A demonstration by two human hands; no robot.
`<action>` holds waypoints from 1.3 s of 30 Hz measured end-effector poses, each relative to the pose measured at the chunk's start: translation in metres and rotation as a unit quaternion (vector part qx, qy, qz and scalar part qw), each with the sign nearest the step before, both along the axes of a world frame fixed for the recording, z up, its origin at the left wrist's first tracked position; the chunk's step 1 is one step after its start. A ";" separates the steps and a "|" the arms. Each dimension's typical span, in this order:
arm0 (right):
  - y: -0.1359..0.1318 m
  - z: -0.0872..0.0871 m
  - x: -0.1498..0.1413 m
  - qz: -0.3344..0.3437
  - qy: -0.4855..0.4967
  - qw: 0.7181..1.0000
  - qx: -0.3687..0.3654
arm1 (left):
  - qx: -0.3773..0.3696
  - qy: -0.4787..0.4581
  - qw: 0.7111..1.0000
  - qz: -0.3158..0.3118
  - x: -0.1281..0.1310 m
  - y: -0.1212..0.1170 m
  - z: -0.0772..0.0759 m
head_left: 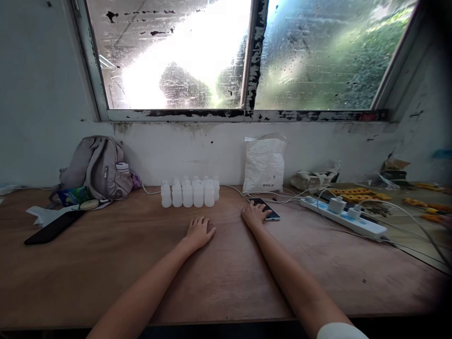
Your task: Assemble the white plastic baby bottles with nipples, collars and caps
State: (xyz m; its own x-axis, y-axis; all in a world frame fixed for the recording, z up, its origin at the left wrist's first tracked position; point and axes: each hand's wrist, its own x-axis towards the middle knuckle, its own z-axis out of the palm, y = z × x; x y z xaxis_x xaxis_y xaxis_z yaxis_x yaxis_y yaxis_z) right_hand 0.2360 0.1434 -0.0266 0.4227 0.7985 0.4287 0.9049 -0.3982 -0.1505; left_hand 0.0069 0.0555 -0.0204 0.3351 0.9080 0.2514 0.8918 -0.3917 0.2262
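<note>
My left hand lies flat on the brown wooden table, fingers apart, with nothing in it. Just beyond it stand several small white translucent bottles, upright in close rows against the wall side. My right hand rests with its fingers stretched over a dark-screened smartphone that lies flat on the table. The hand covers the phone's near left part. Behind the phone a white plastic bag, plump and upright, leans on the wall.
A grey backpack stands at the back left, with a black flat case and white tissue before it. On the right lies a white power strip with plugs and loose cables. Yellow-orange pieces lie behind it.
</note>
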 end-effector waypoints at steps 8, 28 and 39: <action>-0.002 0.000 -0.002 0.012 -0.031 0.999 0.028 | -0.004 0.014 1.000 0.002 0.001 -0.001 0.002; -0.024 0.011 -0.033 0.248 -0.043 0.968 0.009 | -0.002 0.004 1.000 -0.004 0.001 -0.001 0.002; -0.027 0.000 0.093 0.118 -0.006 0.992 -0.049 | 0.003 -0.001 1.000 -0.001 0.001 0.000 -0.001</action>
State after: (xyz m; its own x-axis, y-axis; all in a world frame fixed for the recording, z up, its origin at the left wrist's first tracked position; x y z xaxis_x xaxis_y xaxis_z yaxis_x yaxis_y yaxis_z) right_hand 0.3294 0.1166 -0.0268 0.2149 0.9129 0.3469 0.9760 -0.1877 -0.1108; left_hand 0.0078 0.0554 -0.0212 0.3358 0.9061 0.2572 0.8908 -0.3942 0.2258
